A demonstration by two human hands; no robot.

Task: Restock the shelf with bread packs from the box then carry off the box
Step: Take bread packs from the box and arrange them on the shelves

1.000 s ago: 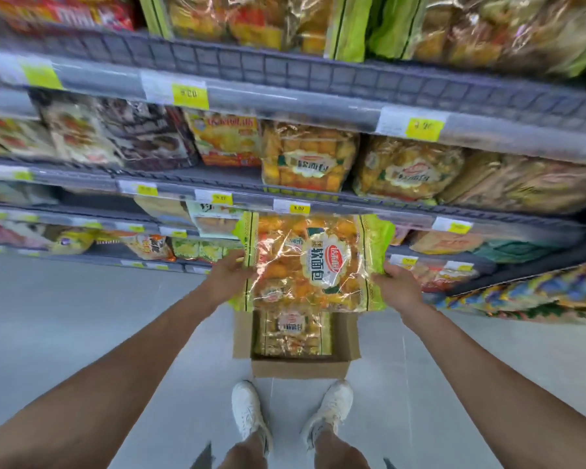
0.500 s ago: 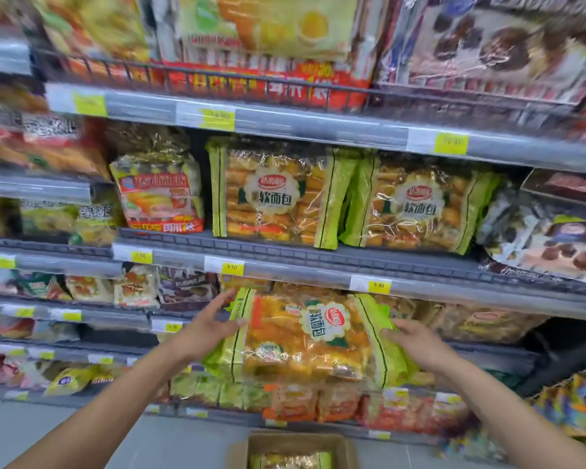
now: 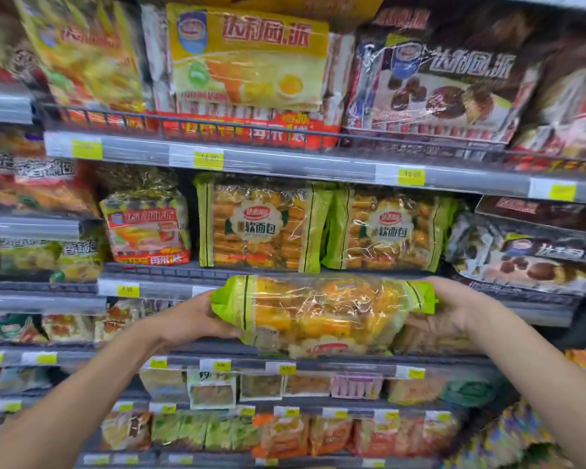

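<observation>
Now both hands (image 3: 197, 319) (image 3: 454, 309) grip the bread pack (image 3: 322, 313) just beside the shelf edge (image 3: 170, 286).

A: The bread pack (image 3: 322, 313) between the left hand (image 3: 197, 319) and the right hand (image 3: 454, 309)?
B: Clear plastic film, glossy and crinkled; its green ends duller.
A: Above the hands?
B: A smooth grey shelf edge (image 3: 285, 164), metal or plastic, cannot tell; matt yellow paper price tags (image 3: 410, 176) on it; higher, a dark metal wire rail (image 3: 115, 118).
</observation>
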